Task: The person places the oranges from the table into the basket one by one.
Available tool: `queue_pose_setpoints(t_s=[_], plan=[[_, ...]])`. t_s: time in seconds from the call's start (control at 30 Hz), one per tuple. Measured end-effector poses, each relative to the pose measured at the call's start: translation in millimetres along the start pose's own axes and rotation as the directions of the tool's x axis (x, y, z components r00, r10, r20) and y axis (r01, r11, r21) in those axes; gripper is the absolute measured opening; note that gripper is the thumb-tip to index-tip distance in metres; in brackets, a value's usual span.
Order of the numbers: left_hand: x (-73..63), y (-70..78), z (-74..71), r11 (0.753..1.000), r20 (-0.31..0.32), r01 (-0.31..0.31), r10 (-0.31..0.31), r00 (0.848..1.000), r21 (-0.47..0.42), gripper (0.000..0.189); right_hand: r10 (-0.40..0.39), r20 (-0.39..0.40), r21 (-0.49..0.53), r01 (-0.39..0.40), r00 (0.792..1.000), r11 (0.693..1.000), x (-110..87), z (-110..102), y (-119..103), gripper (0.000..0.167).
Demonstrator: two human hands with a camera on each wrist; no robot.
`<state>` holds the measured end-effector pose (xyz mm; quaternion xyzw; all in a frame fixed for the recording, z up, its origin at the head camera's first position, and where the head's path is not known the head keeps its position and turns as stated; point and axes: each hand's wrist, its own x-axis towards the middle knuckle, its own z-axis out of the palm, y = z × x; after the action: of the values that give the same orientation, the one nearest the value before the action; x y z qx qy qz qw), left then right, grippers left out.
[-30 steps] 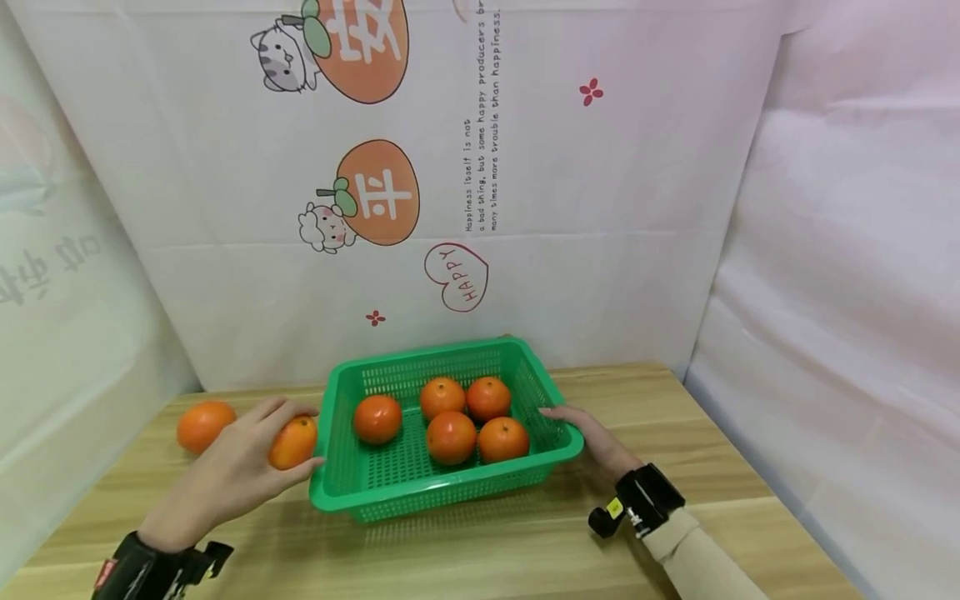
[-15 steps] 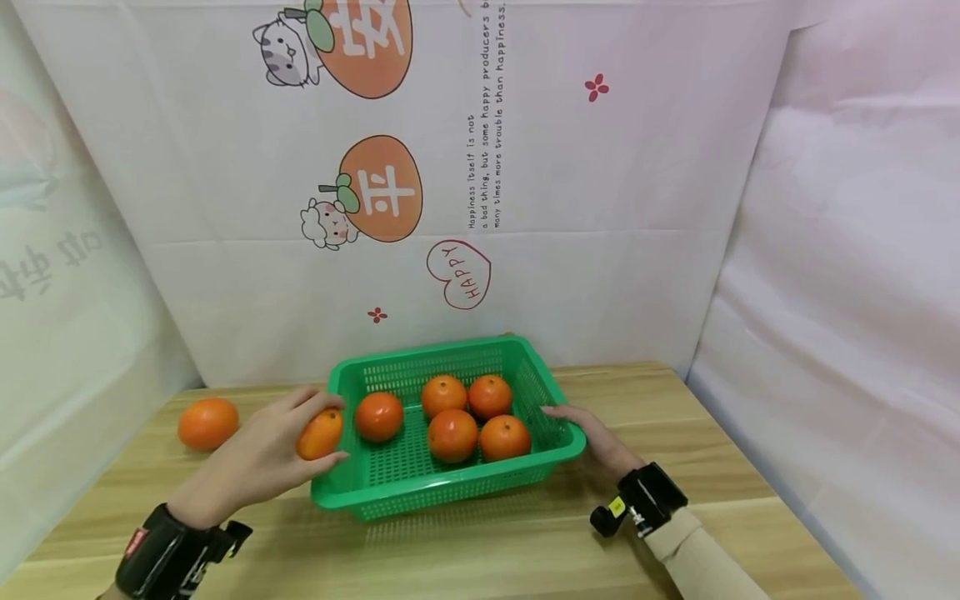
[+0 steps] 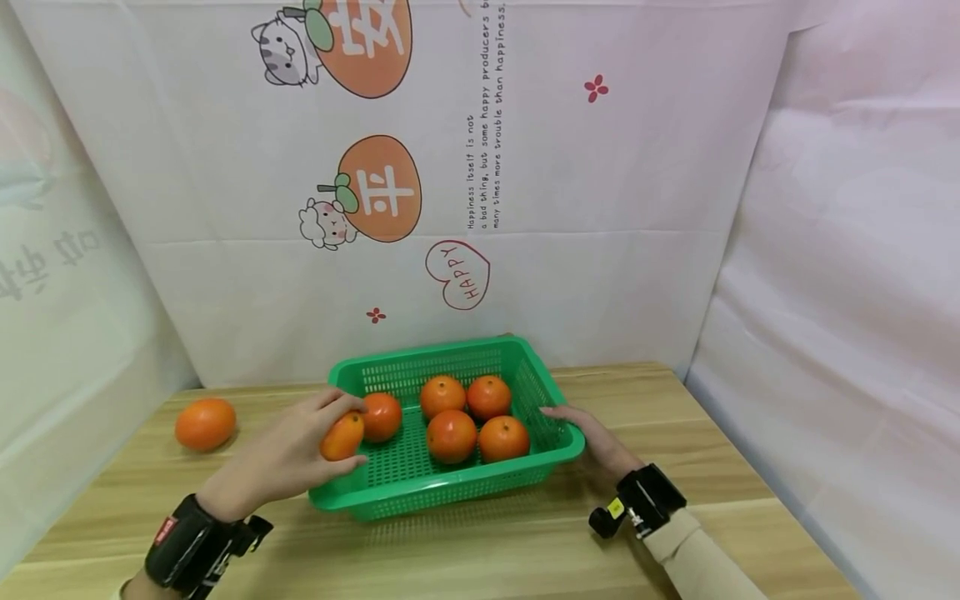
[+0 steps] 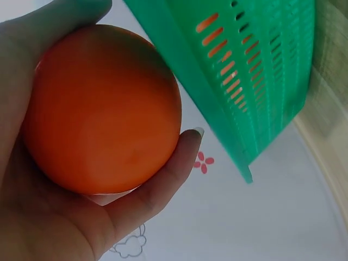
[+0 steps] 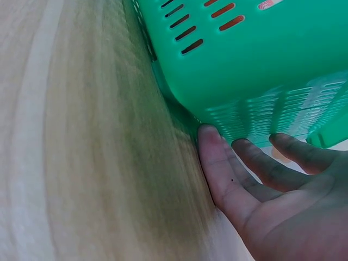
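My left hand (image 3: 285, 450) grips an orange (image 3: 343, 437), thumb on one side and fingers on the other, over the left rim of a green plastic basket (image 3: 450, 487). In the left wrist view this orange (image 4: 103, 114) fills the hand, close beside the basket's rim (image 4: 190, 70). Several other oranges lie in the basket, one of them (image 3: 382, 417) just beyond my left hand. My right hand (image 3: 600, 442) holds the basket's right side, thumb over the rim. The right wrist view shows its fingers (image 5: 217, 168) against the outer wall (image 5: 234, 65).
Another orange (image 3: 206, 424) rests on the wooden table (image 3: 495, 558) at the far left. A white printed cloth (image 3: 585, 250) hangs behind the basket, and more white cloth stands along both sides.
My left hand has moved right with its orange, from beside the basket to over its left rim. The right hand and the basket stay in place.
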<state>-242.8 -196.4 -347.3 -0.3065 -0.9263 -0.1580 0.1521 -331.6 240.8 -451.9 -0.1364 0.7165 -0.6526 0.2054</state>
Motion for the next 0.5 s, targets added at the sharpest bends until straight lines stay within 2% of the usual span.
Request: queue_pose_setpoints(t_s=[0.37,0.5], plan=[[11.4,0.3,10.9,0.998,0.085,-0.029,0.034,0.996,-0.058,0.052,-0.004,0.009,0.014,0.004,1.000,1.000,-1.8,-1,-2,0.078],[13.4,-0.3,12.6,0.998,0.109,-0.039,0.044,0.993,-0.051,0.052,-0.001,0.021,0.020,0.001,1.000,1.000,-0.6,-1,-2,0.078]])
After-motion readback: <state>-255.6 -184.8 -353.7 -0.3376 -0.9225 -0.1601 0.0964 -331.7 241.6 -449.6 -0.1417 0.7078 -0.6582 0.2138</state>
